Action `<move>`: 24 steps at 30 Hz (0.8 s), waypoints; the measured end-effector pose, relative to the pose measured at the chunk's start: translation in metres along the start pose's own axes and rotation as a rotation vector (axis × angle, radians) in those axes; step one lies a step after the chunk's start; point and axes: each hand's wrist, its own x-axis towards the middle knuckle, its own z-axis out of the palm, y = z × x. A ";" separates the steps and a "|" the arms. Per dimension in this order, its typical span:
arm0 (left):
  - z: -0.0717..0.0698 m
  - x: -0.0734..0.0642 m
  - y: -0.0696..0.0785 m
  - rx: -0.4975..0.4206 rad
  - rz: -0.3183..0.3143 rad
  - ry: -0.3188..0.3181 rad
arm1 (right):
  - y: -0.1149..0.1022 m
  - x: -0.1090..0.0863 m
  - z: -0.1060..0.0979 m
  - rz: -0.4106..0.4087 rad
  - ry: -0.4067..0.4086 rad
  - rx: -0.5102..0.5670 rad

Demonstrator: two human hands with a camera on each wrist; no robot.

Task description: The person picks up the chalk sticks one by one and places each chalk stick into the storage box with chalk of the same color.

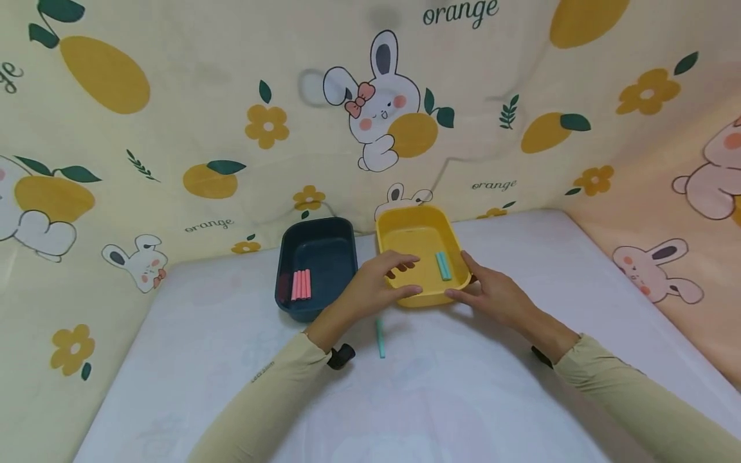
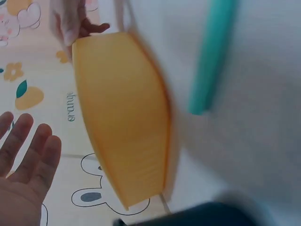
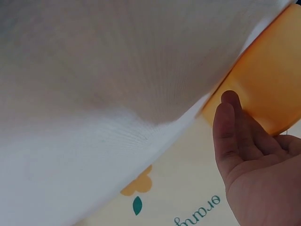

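My right hand (image 1: pixel 500 297) grips the near right corner of a yellow plastic box (image 1: pixel 408 235), its thumb at the rim and its fingers against the outer wall (image 3: pixel 270 70). Over the box's left side is my left hand (image 1: pixel 376 283), fingers spread and relaxed, holding nothing. In the left wrist view its fingers (image 2: pixel 33 160) stand apart from the box wall. Two teal chalk-like sticks (image 1: pixel 443 266) lie side by side in the yellow box. Another teal stick (image 1: pixel 380 338) rests on the table in front of it.
Left of the yellow box stands a dark blue box (image 1: pixel 327 254) with several pink sticks (image 1: pixel 301 285) lined up inside. Both boxes sit on a white-covered table (image 1: pixel 463 399), near its far edge. Behind hangs a patterned cloth (image 1: pixel 359 193) with rabbits and oranges.
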 end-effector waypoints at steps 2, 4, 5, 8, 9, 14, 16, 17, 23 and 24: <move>-0.003 -0.009 -0.001 -0.008 -0.011 -0.023 | 0.000 0.000 -0.001 0.007 0.000 -0.006; -0.004 -0.018 -0.002 -0.028 -0.032 -0.057 | 0.000 0.001 -0.001 0.007 -0.002 -0.010; -0.005 -0.022 -0.003 -0.037 -0.048 -0.076 | 0.000 0.001 -0.001 0.008 -0.005 -0.011; -0.006 -0.036 -0.007 -0.040 -0.116 -0.133 | 0.000 0.001 -0.001 0.007 -0.011 -0.008; -0.006 -0.040 -0.008 -0.038 -0.141 -0.150 | 0.001 0.001 -0.001 0.007 -0.013 -0.007; -0.008 -0.056 -0.014 0.053 -0.231 -0.232 | 0.002 0.001 -0.003 0.008 -0.014 0.002; -0.007 -0.062 -0.016 0.114 -0.219 -0.255 | 0.003 0.002 -0.004 0.007 -0.012 0.003; -0.007 -0.064 -0.017 0.152 -0.203 -0.265 | 0.003 0.001 -0.004 0.008 -0.013 0.004; -0.003 -0.078 -0.020 0.330 -0.137 -0.291 | 0.002 0.000 -0.003 0.017 -0.033 0.027; -0.002 -0.079 -0.020 0.352 -0.138 -0.292 | 0.001 0.000 -0.002 0.019 -0.036 0.028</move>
